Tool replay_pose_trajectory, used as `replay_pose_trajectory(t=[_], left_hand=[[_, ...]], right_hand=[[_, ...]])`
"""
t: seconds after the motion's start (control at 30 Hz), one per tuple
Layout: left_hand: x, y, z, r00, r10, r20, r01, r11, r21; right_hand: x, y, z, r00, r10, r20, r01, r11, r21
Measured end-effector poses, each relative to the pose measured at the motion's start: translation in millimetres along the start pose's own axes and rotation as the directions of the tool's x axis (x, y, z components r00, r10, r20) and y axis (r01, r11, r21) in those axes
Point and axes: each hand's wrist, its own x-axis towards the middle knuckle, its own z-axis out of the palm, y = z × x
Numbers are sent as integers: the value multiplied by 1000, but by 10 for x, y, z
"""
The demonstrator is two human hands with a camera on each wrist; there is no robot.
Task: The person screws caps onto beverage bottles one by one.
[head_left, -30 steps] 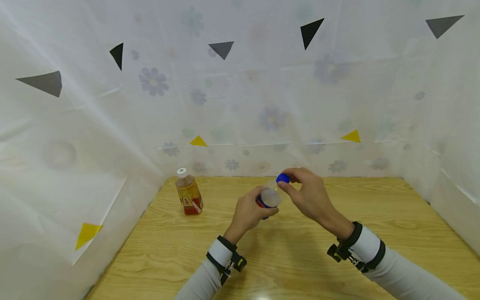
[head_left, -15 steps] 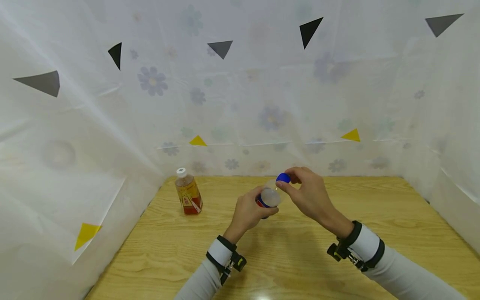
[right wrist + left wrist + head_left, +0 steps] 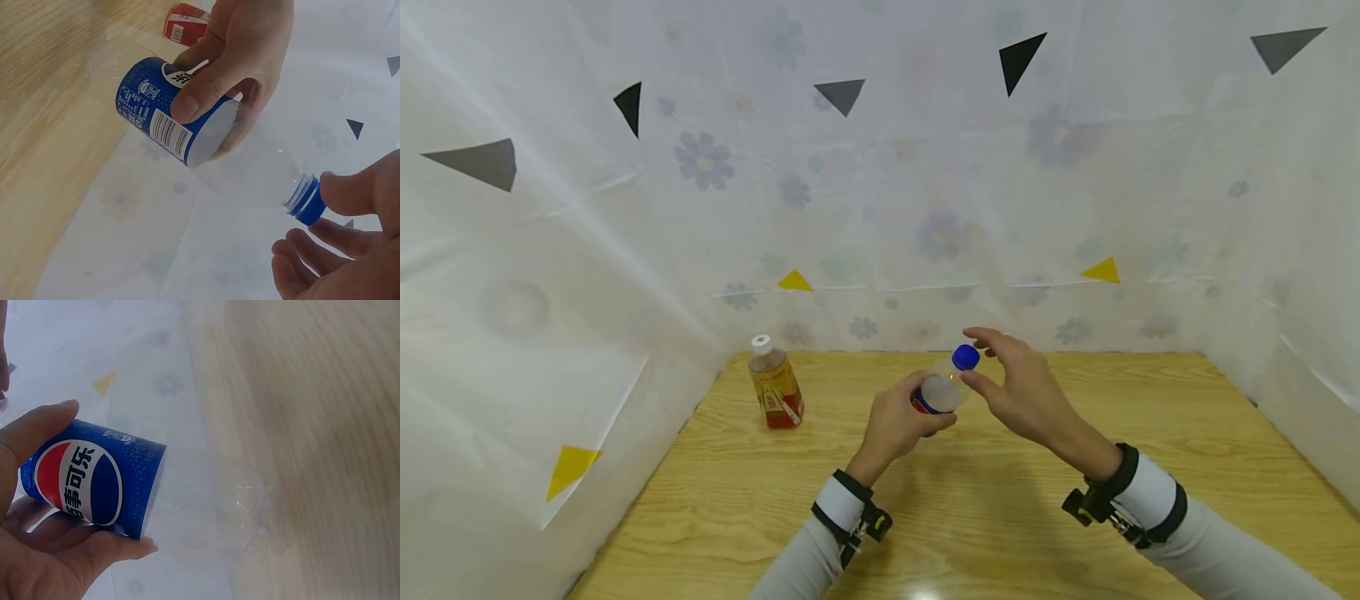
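Far left of the clear plastic bottle with the blue label (image 3: 934,393), a small amber-filled drink bottle with a white cap and red-and-yellow label (image 3: 776,383) stands upright on the light wooden table (image 3: 1015,517), close to the white flower-printed plastic sheet (image 3: 625,250) that walls the space in; the two bottles are well apart. A corner of its red label also shows in the right wrist view, beyond the clear bottle.

The left hand (image 3: 901,422) grips the clear bottle round its labelled middle, fingers and thumb curled about the blue band. In the left wrist view the thumb lies along the top of the label and the fingers wrap beneath it, with the bottle's clear, empty base pointing out over the table and held above the wood. The bottle is tilted, its neck slanting up and to the right.

At the upper right end of the clear bottle sits its blue ribbed screw cap (image 3: 966,357), on the neck. The right hand (image 3: 1022,392) is just right of the cap with its fingers spread loosely apart. In the right wrist view the thumb tip and one fingertip (image 3: 325,228) are at the cap's end, the thumb touching or very nearly touching it, not closed round it.
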Motion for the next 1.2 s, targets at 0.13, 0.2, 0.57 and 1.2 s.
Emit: replay_pose_trajectory(t=[0.13,0.2,0.57,1.2], left_hand=[[7,1,2,1000,2,-1,-2,1000,-5],[4,10,4,1000,-2,1,2,1000,-9],[0,10,1,1000,8,2,-8,1000,-3],[4,21,-10,1000,7,1,-7,1000,17]], right_hand=[[0,-8,-4,999,-44,5,44,999,9],[2,-13,6,999,-49,6,49,999,10],[1,-22,23,998,-63,-15,63,998,2],[22,0,61,995,-77,-60,78,997,18]])
